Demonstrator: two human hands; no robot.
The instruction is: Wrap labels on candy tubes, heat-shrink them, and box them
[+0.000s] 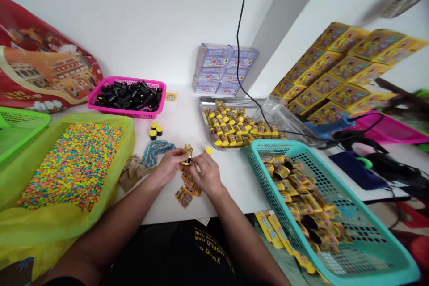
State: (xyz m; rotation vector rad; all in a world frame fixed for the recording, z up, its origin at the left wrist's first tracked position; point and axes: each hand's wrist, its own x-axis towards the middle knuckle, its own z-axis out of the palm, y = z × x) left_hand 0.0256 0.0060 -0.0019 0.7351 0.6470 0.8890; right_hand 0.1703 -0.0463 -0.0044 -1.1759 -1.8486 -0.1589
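Note:
In the middle of the white table, my left hand (170, 164) is closed around a small black canister (188, 159) with a yellow printed label partly round it. My right hand (207, 173) has its fingers pinched against the canister's lower right side. Below the hands lie several loose printed labels (184, 196). A yellow round lid (208, 150) sits just beyond my right fingers. To the left are several black canisters with yellow lids (153, 134). A blue-striped cloth (157, 152) and a tan cloth (133, 172) lie beside my left wrist.
On the left stands a yellow-lined bin (125, 121) of coloured candies; behind is a pink basket (161, 109) of black canisters. A metal tray (205, 120) holds labelled canisters. A turquoise basket (335, 178) holds wrapped ones. A black cable (238, 40) hangs down. Boxes (217, 65) stand behind.

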